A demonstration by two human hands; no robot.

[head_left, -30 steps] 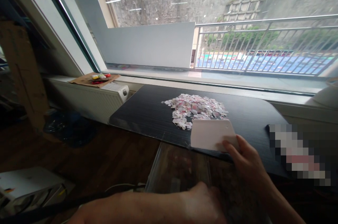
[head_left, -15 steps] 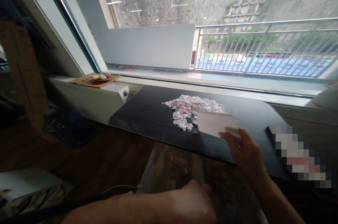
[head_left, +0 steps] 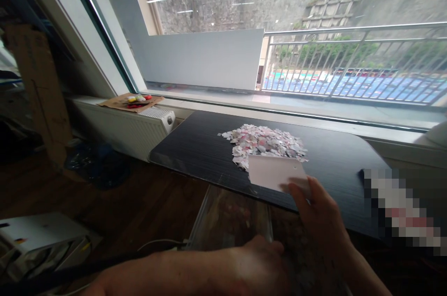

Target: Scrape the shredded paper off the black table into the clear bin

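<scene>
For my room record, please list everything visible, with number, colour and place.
Table: one, black, by the window
Window: one, transparent, behind the table
Paper scraps: many, whitish, pink, piled on the table
Card: one, whitish, in the right hand
Box: one, transparent, below the table's near edge
Pixelated item: one, mixed colours, table's right end
Radiator: one, white, left of the table
Cardboard sheet: one, brown, on the radiator
Small items: several, mixed colours, on the sheet
Jugs: number unclear, bluish, floor left
Tall cardboard: one, brown, far left
Boxy object: one, white, lower left
Railing: one, grey, outside
Right hand: one, holding the card
Left hand: one, near the box, grip unclear
</scene>
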